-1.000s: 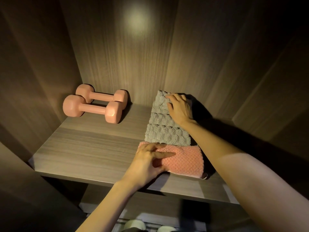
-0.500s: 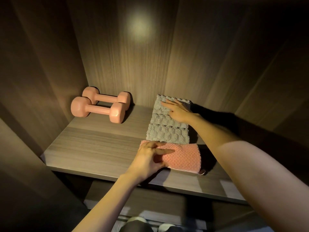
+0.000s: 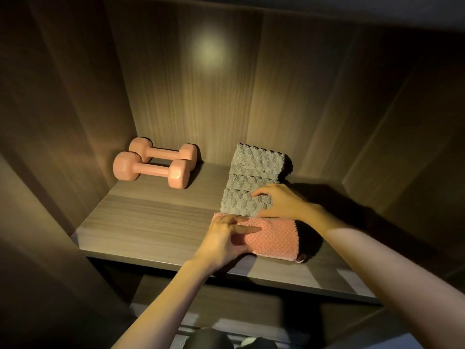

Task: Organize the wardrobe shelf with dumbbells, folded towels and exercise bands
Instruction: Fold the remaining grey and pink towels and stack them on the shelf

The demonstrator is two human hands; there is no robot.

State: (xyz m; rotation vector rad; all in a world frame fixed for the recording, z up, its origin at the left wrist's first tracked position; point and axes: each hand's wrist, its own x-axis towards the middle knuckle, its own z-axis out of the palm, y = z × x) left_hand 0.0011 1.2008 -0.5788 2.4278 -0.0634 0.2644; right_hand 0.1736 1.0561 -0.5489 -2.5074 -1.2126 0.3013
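Left hand (image 3: 226, 238) flat on pink towel (image 3: 274, 240), right hand (image 3: 279, 201) flat on grey towel (image 3: 251, 180), fingers loosely extended, gripping nothing

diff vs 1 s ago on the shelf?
Right hand slid from the far end of the gray towels back to the nearest fold, beside the pink towel. Nothing gripped or released. Left hand stays pressed on the pink towel; dumbbells unmoved.

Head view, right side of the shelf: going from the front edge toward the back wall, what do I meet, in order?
shelf front edge → pink towel, left hand resting on it → nearest grey towel, right hand on it → middle grey towel → far grey towel → back wall
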